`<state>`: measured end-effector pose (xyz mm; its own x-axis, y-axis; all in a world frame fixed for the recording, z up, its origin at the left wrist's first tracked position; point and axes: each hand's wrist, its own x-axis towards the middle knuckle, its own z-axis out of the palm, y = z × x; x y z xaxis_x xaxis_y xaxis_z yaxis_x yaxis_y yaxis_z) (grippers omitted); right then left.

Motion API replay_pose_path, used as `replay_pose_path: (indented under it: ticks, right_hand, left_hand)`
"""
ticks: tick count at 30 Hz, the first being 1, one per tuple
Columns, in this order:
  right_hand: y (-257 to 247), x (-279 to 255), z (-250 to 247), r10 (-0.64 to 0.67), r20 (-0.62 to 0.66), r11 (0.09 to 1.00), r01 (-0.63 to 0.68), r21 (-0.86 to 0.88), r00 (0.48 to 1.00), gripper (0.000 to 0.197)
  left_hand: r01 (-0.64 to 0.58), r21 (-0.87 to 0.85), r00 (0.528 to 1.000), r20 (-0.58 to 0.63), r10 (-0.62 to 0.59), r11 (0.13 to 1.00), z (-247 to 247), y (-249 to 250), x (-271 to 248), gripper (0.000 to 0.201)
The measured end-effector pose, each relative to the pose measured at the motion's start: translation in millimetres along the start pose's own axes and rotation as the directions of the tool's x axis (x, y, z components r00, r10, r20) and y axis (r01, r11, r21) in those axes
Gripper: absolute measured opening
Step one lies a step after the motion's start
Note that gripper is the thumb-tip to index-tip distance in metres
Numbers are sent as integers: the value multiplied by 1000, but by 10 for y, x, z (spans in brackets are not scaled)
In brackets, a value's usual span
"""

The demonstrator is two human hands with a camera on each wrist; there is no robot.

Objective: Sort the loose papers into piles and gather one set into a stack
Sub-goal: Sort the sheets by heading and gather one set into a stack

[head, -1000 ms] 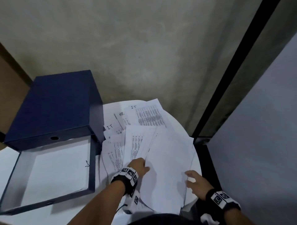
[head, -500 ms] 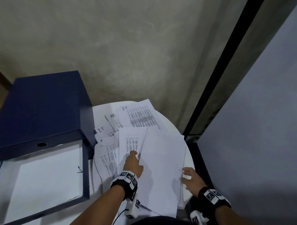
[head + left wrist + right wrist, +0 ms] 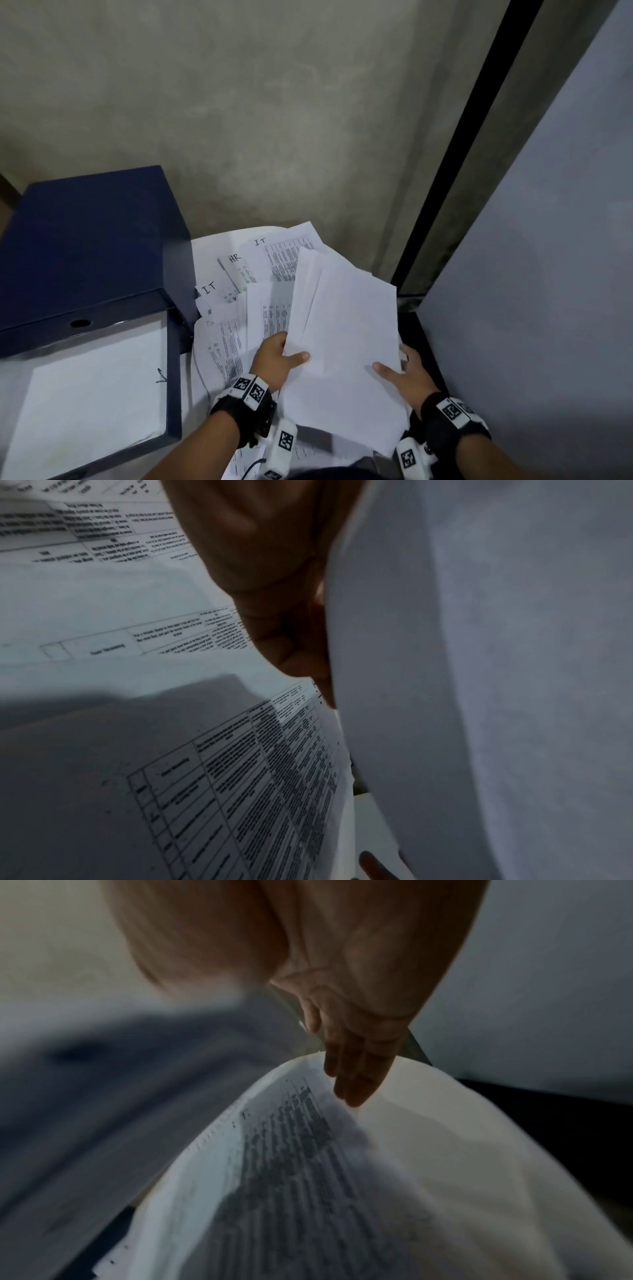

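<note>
I hold a lifted stack of white sheets [image 3: 342,335], blank backs up, tilted above the small round table [image 3: 205,246]. My left hand [image 3: 277,359] pinches its left edge, thumb on top and fingers underneath. My right hand [image 3: 402,375] holds the right edge, thumb on top; the right wrist view shows its fingers [image 3: 356,1074] straight under the printed underside of the sheets [image 3: 294,1164]. Loose printed papers [image 3: 226,339] lie spread on the table beneath, some hand-marked IT [image 3: 208,288] and HR [image 3: 235,258]. In the left wrist view the held stack [image 3: 479,669] rises beside printed tables [image 3: 240,777].
An open dark blue box file [image 3: 89,246] stands at the left, its lid upright; its tray [image 3: 173,377] holds a white sheet [image 3: 92,394]. A concrete wall [image 3: 274,120] is behind, a grey panel [image 3: 548,274] and black post [image 3: 462,154] at the right.
Both hands went from resting flat on the spread sheets to holding them at the edges, and the stack has risen off the table and tilted up.
</note>
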<state>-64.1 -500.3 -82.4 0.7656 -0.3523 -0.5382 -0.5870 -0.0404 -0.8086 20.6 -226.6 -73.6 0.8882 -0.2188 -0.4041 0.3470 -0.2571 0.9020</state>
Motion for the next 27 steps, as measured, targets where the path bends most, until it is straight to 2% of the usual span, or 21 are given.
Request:
replay_pose_path:
  ticks: [2, 3, 4, 6, 7, 8, 9, 12, 16, 18, 23, 27]
  right_hand:
    - [-73, 8, 9, -28, 13, 992, 27, 121, 1000, 95]
    - [-103, 12, 11, -38, 42, 983, 30, 181, 998, 96]
    - [-134, 4, 10, -45, 62, 974, 30, 224, 997, 88]
    - [-249, -39, 13, -74, 53, 958, 56, 281, 996, 48]
    - [-299, -48, 13, -74, 22, 954, 65, 292, 997, 32]
    - [-336, -46, 8, -79, -1, 948, 76, 309, 997, 27]
    - [-367, -49, 8, -80, -11, 938, 79, 337, 997, 26]
    - [-432, -85, 25, -68, 42, 910, 45, 412, 997, 27]
    - [-444, -104, 55, -39, 107, 939, 0, 345, 993, 21]
    - [-442, -103, 49, -27, 111, 947, -10, 321, 993, 21]
    - [-393, -99, 20, 34, 183, 947, -90, 308, 983, 31]
    - [-289, -81, -13, 68, 159, 957, -109, 267, 985, 30]
  left_hand:
    - [8, -131, 1000, -5, -8, 991, -30, 39, -24, 32]
    - [-2, -135, 1000, -10, 1, 991, -38, 35, -26, 35]
    - [-3, -104, 1000, -18, 1, 995, -48, 27, -32, 37]
    - [1, -24, 1000, -19, -2, 1000, -86, 17, -48, 40]
    - [2, -29, 1000, -9, -2, 1000, -109, -9, -34, 33]
    - [-7, -37, 1000, 4, 7, 999, -129, -5, -48, 22]
    - [-21, -57, 1000, 1, 21, 998, -140, -9, -47, 14]
    - [-57, -168, 995, -87, 43, 984, -161, 15, -53, 17]
    - [-76, -259, 986, -161, 35, 963, -197, 64, -35, 15]
    - [-88, -220, 985, -165, 52, 972, -211, 69, -36, 14]
    - [-39, -108, 993, -115, 27, 993, -205, -6, -49, 33]
    - [33, -164, 999, 2, -33, 986, -189, 3, -45, 35]
